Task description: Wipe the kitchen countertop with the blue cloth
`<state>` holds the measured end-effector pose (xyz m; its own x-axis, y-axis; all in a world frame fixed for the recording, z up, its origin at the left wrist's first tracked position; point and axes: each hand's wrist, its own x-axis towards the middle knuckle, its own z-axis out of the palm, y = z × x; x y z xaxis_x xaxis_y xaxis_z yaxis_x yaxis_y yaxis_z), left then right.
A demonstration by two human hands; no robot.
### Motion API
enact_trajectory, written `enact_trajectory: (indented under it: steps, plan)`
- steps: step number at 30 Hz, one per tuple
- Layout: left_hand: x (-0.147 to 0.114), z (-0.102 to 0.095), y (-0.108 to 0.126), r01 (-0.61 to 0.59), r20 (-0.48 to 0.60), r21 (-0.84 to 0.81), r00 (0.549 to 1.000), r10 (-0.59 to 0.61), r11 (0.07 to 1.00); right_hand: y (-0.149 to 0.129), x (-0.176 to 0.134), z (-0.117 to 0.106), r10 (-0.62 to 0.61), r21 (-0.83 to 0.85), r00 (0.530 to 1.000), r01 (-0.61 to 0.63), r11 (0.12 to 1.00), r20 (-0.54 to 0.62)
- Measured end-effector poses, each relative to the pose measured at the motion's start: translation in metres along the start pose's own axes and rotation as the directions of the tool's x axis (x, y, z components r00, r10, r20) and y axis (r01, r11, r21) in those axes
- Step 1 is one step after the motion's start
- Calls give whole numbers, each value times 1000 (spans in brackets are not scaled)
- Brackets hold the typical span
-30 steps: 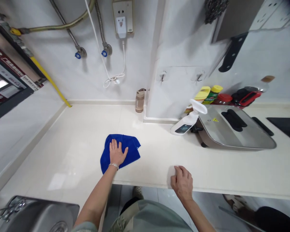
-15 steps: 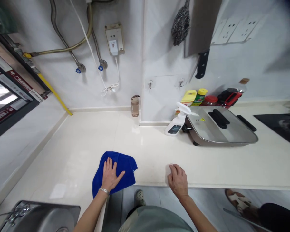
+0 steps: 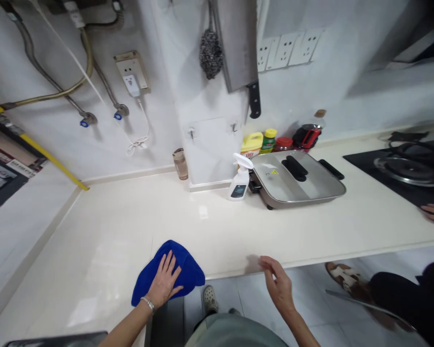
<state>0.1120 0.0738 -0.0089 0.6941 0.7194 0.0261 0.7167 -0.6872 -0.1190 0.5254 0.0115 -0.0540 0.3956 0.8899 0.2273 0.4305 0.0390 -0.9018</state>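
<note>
Head view: left hand [image 3: 162,283] flat, fingers spread, atop blue cloth [image 3: 190,273], not clenching it. Cloth directly beneath, long axis roughly sideways, well left of right hand [image 3: 279,285], which is half-curled, apparently empty, by the countertop [image 3: 224,231] edge.

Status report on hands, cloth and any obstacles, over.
Left hand flat on cloth. Right hand loosely curled, near counter edge. Cloth bunched at front edge. Spray bottle and pan farther back, clear of cloth.
</note>
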Motion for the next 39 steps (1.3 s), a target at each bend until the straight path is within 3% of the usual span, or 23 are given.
enact_trajectory:
  steps: [3, 6, 9, 14, 16, 18, 24, 27, 33, 39]
  plan:
    - [27, 0, 23, -27, 14, 9, 1000, 27, 1000, 4, -15, -34, 276, 87, 958, -269, 959, -80]
    - [59, 2, 51, -59, 1, 12, 998, 59, 998, 13, -36, -58, 511, 245, 846, -469, 849, -154]
    - [91, 6, 79, -92, -21, -10, 996, 92, 996, 27, -63, -68, 658, 465, 733, -527, 711, -174]
    - [140, 10, 120, -162, -57, -59, 986, 158, 985, 49, -96, -73, 852, 718, 498, -534, 447, -160]
    - [159, 11, 137, -189, -56, -49, 981, 186, 981, 54, -98, -75, 885, 767, 445, -518, 378, -136]
    - [179, 11, 153, -222, -47, -36, 974, 220, 974, 55, -95, -78, 896, 799, 426, -492, 346, -126]
    - [235, 9, 194, -401, -43, -82, 916, 399, 912, 52, -81, -86, 896, 836, 426, -441, 326, -125]
    - [258, 8, 209, -460, -43, -100, 888, 458, 882, 48, -84, -93, 906, 836, 397, -440, 326, -144]
    - [296, 11, 239, -502, -40, -112, 865, 501, 858, 45, -99, -107, 933, 837, 320, -454, 305, -166]
    - [326, 15, 265, -515, -93, -158, 857, 507, 842, 46, -101, -100, 923, 822, 333, -459, 338, -193]
